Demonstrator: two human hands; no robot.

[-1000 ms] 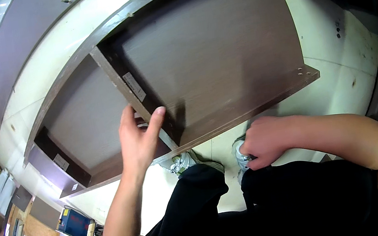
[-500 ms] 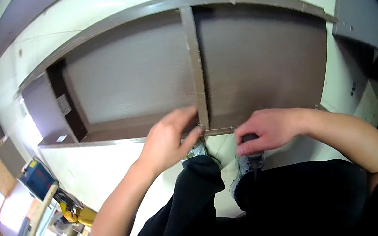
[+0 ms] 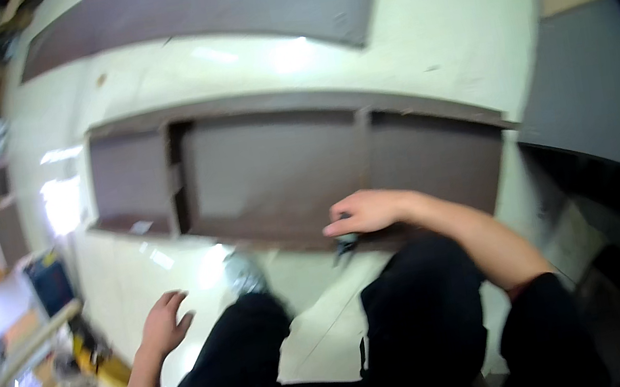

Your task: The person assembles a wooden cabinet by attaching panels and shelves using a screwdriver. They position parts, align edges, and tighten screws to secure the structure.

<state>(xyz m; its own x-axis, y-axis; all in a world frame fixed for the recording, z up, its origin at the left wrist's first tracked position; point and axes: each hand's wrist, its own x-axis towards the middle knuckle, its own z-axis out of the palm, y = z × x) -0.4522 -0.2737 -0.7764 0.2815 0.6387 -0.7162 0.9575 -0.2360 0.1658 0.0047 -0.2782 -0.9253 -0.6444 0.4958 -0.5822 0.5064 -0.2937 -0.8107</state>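
Observation:
A long brown cabinet frame lies on the pale floor, split by cross boards into several sections. Above its near edge is my right hand, closed around a dark hand tool that points downward; blur and my fingers hide its exact kind. My left hand is off to the left over the floor, apart from the frame, fingers spread and nothing in them. One shoe of mine stands close to the frame's near side.
Beyond the frame lies a long brown panel. A grey board-topped piece stands at the right. To the left are a blue case, a yellow tool and various wooden pieces.
My left hand has left the cross board and swung down to the left. My right hand keeps the tool and is now farther left along the frame. The view has shifted, showing more floor.

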